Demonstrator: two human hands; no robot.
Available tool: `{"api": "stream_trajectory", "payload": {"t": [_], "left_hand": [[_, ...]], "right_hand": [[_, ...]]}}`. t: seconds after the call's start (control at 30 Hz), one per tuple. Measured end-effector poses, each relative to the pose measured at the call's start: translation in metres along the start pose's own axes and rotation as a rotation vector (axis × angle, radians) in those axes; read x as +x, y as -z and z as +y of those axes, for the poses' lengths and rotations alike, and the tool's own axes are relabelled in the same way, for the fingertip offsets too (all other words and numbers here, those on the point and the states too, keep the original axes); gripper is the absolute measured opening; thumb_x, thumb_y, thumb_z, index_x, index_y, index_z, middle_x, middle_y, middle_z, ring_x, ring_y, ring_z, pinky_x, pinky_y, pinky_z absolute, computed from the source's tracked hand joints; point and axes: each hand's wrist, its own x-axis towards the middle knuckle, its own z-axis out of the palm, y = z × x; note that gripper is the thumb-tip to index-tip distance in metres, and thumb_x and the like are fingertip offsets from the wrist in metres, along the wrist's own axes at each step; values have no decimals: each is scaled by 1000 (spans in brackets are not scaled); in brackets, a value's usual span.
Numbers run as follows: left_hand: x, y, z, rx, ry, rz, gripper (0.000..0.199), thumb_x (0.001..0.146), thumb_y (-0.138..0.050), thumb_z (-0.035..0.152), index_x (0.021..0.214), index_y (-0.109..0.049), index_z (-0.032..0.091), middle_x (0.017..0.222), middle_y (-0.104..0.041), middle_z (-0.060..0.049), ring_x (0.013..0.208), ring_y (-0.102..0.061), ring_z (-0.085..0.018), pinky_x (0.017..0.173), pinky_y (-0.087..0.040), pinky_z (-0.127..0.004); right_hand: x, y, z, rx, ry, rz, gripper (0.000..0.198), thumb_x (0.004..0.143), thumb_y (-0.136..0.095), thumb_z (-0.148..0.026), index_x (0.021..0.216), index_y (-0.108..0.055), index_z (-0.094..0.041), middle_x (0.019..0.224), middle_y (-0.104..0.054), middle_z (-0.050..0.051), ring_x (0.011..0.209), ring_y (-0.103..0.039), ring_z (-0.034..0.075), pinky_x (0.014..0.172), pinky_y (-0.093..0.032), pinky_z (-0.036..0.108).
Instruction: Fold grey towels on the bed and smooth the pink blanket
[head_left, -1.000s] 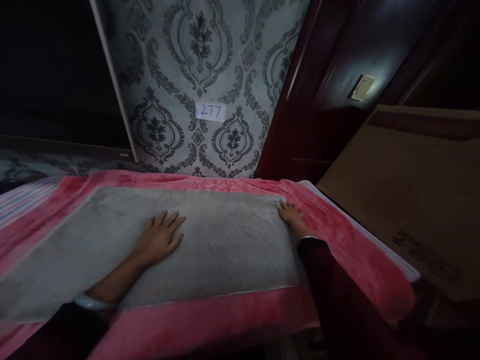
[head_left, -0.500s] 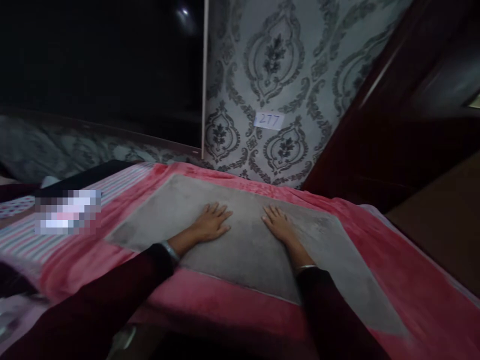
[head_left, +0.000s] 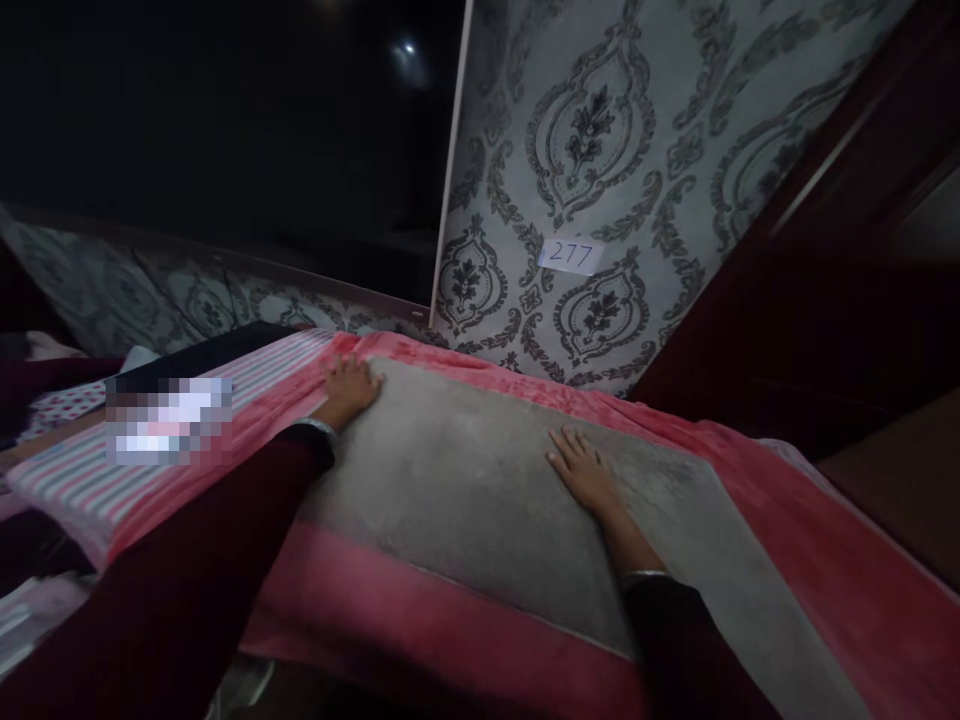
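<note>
A flat grey cloth (head_left: 465, 480), like a mat or towel, lies spread over a pink blanket (head_left: 420, 590). My left hand (head_left: 349, 390) rests at the cloth's far left corner, palm down with fingers spread, partly over the pink blanket. On the right half of the cloth, my right hand (head_left: 587, 470) lies flat with its fingers stretched out. Neither hand holds anything. My left forearm hides the near left part of the cloth, and my right sleeve covers part of its near edge.
A striped cloth (head_left: 82, 480) lies at the left, with a blurred-out patch over it and another person's dark sleeve beyond. Behind stand a large dark screen (head_left: 225, 150) and a patterned wall with a paper label (head_left: 571, 256). Dark red furniture (head_left: 765, 330) rises at the right.
My left hand has moved left across the grey cloth to its far left corner. My right hand stays flat in about the same place on the cloth. The view has shifted slightly.
</note>
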Motion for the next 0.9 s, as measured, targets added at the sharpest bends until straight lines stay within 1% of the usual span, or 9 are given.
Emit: {"api": "stream_trajectory", "payload": {"t": [0.07,0.13,0.2,0.4,0.47,0.63,0.7,0.8,0.9], "left_hand": [[-1,-6,32,-34,-196,-9,68,104,-23,54,156,-43,15,168,-29,-18,155,-16,-44,120,-12,-67],[-3,-15,63,-61,-393,-116,67,103,-27,57,158,-41,23,169,-28,-13,156,-20,-38,122,-13,-64],[-7,-24,85,-78,-476,-183,69,101,-30,60,161,-35,27,170,-25,-11,157,-18,-37,122,-12,-65],[-13,-35,94,-91,-444,-129,71,101,-31,61,163,-29,27,171,-23,-11,157,-16,-40,121,-12,-66],[-12,-35,92,-84,-441,-127,70,101,-31,60,163,-29,28,171,-23,-10,157,-17,-40,120,-12,-66],[-10,-36,92,-62,-445,-104,69,100,-32,60,162,-32,30,171,-25,-9,156,-19,-40,120,-14,-66],[-9,-37,92,-71,-450,-93,68,100,-34,59,161,-33,31,170,-26,-8,156,-20,-39,120,-15,-64],[-8,-37,91,-78,-457,-96,68,99,-36,59,161,-35,31,170,-27,-7,156,-21,-39,121,-16,-63],[-7,-37,91,-77,-452,-100,68,99,-35,59,161,-34,31,170,-26,-7,156,-21,-40,120,-16,-64]], "right_hand": [[0,2,-1,5,4,5,59,106,-27,-48,162,-32,-31,170,-25,4,156,-25,28,122,-26,56],[-1,2,-1,8,3,1,58,106,-27,-49,162,-32,-31,170,-25,4,156,-24,27,123,-25,56],[-2,3,0,10,-2,-7,58,107,-27,-50,162,-32,-32,171,-23,4,157,-22,26,123,-24,54],[7,15,-4,34,-39,-82,60,106,-29,-52,163,-28,-32,172,-20,6,158,-18,29,122,-23,59],[19,22,-19,53,-13,-70,63,106,-30,-56,163,-28,-30,172,-20,9,158,-17,31,121,-22,62],[59,23,-80,123,215,-48,62,105,-29,-59,162,-30,-32,172,-20,5,159,-13,28,123,-17,61],[70,19,-87,129,240,-58,63,105,-29,-60,161,-32,-33,172,-21,4,158,-15,28,124,-16,60],[73,13,-56,83,149,-46,64,105,-31,-60,162,-32,-32,171,-25,5,157,-20,29,124,-18,57],[60,13,16,2,-46,-47,61,106,-30,-54,162,-31,-29,170,-25,6,156,-23,27,124,-19,56]]}}
